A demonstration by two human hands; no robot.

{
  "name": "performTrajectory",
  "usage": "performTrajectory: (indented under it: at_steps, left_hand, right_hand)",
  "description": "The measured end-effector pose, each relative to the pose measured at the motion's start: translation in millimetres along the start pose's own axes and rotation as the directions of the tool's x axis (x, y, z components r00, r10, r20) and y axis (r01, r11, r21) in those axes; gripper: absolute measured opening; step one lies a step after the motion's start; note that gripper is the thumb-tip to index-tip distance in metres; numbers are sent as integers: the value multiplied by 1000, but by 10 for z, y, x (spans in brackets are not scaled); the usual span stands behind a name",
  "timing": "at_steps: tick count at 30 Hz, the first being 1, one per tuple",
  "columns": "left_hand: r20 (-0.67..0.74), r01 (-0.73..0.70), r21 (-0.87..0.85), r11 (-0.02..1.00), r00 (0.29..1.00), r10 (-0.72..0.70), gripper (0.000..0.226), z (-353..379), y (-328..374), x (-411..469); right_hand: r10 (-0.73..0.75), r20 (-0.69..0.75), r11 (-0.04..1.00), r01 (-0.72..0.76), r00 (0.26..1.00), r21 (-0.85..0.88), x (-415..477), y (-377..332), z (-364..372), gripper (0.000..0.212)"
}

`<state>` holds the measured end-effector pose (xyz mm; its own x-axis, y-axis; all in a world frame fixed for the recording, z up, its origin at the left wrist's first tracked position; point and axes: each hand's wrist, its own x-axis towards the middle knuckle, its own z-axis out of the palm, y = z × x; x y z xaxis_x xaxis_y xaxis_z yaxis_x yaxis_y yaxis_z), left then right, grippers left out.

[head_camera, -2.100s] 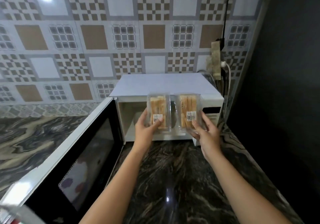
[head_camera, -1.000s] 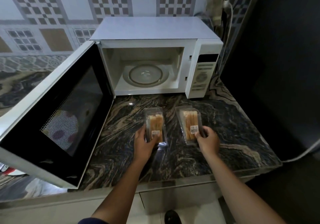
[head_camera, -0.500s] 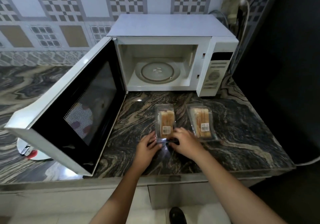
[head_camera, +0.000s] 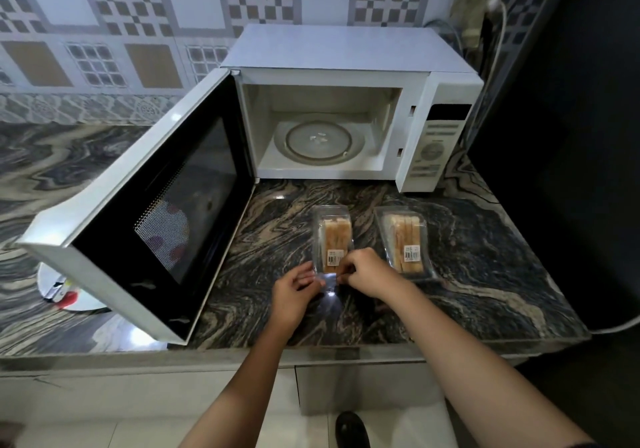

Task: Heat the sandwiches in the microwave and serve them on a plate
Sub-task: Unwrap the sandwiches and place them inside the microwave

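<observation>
Two sandwiches in clear plastic packs lie on the dark marbled counter in front of the white microwave (head_camera: pixel 349 49). My left hand (head_camera: pixel 294 291) and my right hand (head_camera: pixel 367 272) both pinch the near edge of the left sandwich pack (head_camera: pixel 333 236). The right sandwich pack (head_camera: pixel 405 241) lies untouched beside it. The microwave stands with its door (head_camera: pixel 156 212) swung wide to the left, and its glass turntable (head_camera: pixel 320 142) holds nothing.
A white plate (head_camera: pixel 65 295) with red marks sits on the counter at the left, partly hidden behind the open door. A dark appliance wall (head_camera: pixel 571 135) rises on the right. A power cable (head_camera: pixel 498 31) hangs behind the microwave. The counter's front edge (head_camera: pixel 311 352) runs below my hands.
Both packs went from in front of the microwave opening down onto the counter. My right hand left the right pack and joined my left hand at the left pack's near edge.
</observation>
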<state>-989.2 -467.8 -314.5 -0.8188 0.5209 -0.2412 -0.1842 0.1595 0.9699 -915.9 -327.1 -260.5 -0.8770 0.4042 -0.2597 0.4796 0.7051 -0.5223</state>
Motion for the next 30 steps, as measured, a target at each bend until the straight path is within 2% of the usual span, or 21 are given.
performTrajectory:
  at_steps: [6, 10, 15, 19, 22, 25, 27, 30]
  left_hand:
    - [-127, 221, -152, 963, 962, -240, 13, 101, 127, -17]
    - [-97, 304, -297, 905, 934, -345, 16, 122, 192, -10]
    - [-102, 329, -310, 892, 921, -375, 17, 121, 238, -57]
    - [-108, 340, -312, 887, 915, -388, 19, 138, 259, -62]
    - [-101, 356, -287, 889, 912, -398, 21, 138, 269, -58]
    - [-113, 350, -258, 900, 915, -388, 28, 138, 262, -47]
    - [-125, 356, -231, 905, 912, -391, 32, 142, 239, -31]
    - [-148, 358, -188, 914, 910, -387, 21, 145, 268, -44]
  right_hand:
    - [63, 10, 998, -63, 998, 9, 56, -81, -12, 11]
    - [64, 22, 998, -64, 998, -9, 79, -95, -27, 13]
    - [43, 85, 997, -37, 995, -67, 80, -144, -104, 16]
    - [-6, 62, 1000, 6, 998, 0, 51, -208, -260, 16]
    - [-86, -15, 995, 87, 996, 52, -9, -300, -500, 12]
    - [-136, -150, 985, 150, 979, 88, -13, -366, -734, 9]
    - [-160, -287, 985, 173, 944, 19, 20, -384, -820, 11]
    - [-185, -459, 982, 187, 869, -41, 62, -419, -862, 16]
